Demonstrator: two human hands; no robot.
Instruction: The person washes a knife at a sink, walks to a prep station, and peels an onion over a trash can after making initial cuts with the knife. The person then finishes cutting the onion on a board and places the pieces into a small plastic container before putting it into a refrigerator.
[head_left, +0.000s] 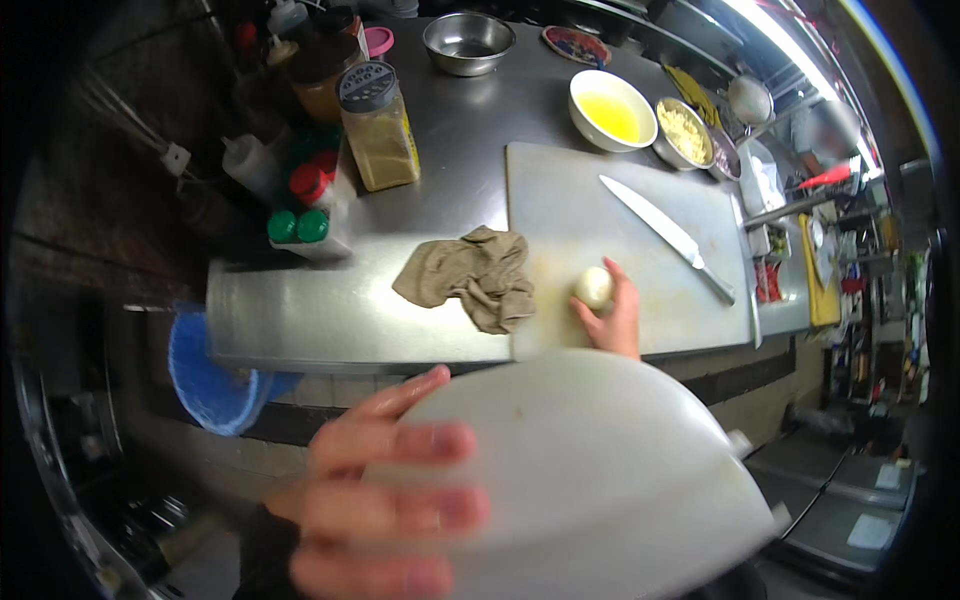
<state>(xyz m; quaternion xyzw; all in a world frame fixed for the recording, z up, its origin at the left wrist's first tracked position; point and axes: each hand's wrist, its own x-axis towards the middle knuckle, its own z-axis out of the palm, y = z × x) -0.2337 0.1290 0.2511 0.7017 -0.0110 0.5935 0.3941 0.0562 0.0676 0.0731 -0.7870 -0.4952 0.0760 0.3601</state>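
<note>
My left hand (390, 487) grips a large white container (600, 465), close to the camera, with its fingers spread over the near side. Beyond it, my right hand (619, 315) has thumb and fingers around a peeled, pale round onion (594, 288), which is at the cutting board (555, 195). A chef's knife (660, 225) lies diagonally on the board, right of the onion, its handle towards the lower right. A crumpled brown cloth (480, 274) touches the board's left edge. The container hides my right forearm.
Behind the board stand a white bowl of yellow liquid (613, 112) and a bowl of pale shredded food (684, 135). A steel bowl (469, 45) is farther back. A seasoning jar (379, 131) and several bottles stand left. A blue bin (214, 379) is below the counter. Another person (821, 135) is far right.
</note>
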